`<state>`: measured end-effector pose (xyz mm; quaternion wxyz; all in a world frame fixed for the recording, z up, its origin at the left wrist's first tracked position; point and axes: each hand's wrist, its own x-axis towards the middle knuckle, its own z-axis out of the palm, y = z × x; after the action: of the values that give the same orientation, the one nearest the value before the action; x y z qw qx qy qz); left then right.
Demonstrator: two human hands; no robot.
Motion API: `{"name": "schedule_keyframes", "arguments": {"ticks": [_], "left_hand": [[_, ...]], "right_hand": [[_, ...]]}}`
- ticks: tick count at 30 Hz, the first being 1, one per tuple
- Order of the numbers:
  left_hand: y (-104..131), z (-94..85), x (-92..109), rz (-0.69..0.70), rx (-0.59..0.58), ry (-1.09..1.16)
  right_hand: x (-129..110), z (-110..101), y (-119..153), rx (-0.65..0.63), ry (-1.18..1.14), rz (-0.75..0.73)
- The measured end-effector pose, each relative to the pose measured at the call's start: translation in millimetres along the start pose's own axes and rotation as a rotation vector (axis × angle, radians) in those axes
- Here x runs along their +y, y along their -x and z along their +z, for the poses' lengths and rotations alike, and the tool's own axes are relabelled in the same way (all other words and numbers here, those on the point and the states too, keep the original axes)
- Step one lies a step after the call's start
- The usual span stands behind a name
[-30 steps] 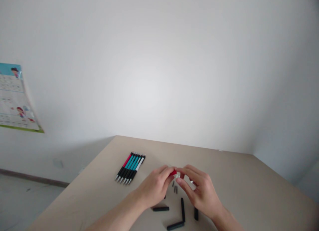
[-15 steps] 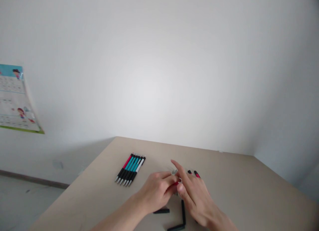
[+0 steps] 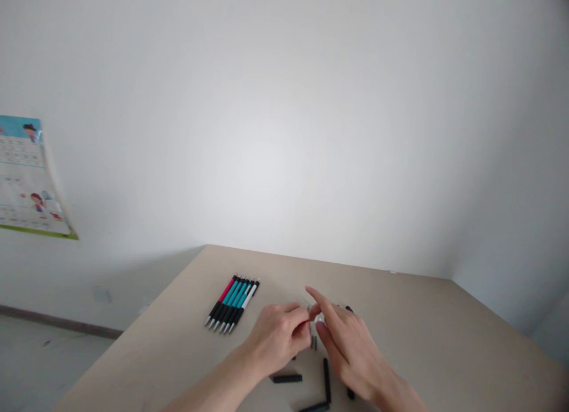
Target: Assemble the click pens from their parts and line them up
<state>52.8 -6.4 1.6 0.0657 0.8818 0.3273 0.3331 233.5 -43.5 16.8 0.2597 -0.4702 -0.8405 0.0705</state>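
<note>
My left hand (image 3: 281, 336) is closed in a pinch above the table, its fingertips hiding whatever is between them. Right beside it, my right hand (image 3: 350, 348) has its index finger stretched out and its other fingers bent in toward the left fingertips. A small pale, shiny piece (image 3: 319, 319) shows at the right fingertips, too small to name. Small grey metal pieces (image 3: 313, 342) lie below the hands. Nearer me are black tubes that look like pen grips (image 3: 287, 379), (image 3: 327, 379). Another black piece (image 3: 350, 393) is partly covered by my right hand.
Several assembled pens (image 3: 233, 303) lie in a neat slanted row at the left, with red, teal and white barrels. The beige table (image 3: 422, 329) meets a white wall (image 3: 284, 133) at the back. A poster (image 3: 33, 178) hangs on the wall at the left.
The red piece seen between my fingertips is now out of sight. My left hand has closed tighter, and more of the small metal and black pieces show beneath the hands.
</note>
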Motion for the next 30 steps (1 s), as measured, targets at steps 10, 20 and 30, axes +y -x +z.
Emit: {"name": "schedule_keyframes", "arguments": {"ticks": [10, 20, 30], "left_hand": [[-0.7, -4.1, -5.9, -0.136, -0.044, -0.142], [1.6, -2.7, 0.2, -0.017, -0.217, -0.12], [0.3, -3.5, -6.1, -0.075, -0.156, -0.139]], "right_hand": [[30.4, -6.6, -3.3, 0.085, 0.233, 0.077], [9.5, 0.4, -9.0, 0.039, 0.247, -0.085], [12.2, -6.4, -6.2, 0.117, 0.143, -0.032]]}}
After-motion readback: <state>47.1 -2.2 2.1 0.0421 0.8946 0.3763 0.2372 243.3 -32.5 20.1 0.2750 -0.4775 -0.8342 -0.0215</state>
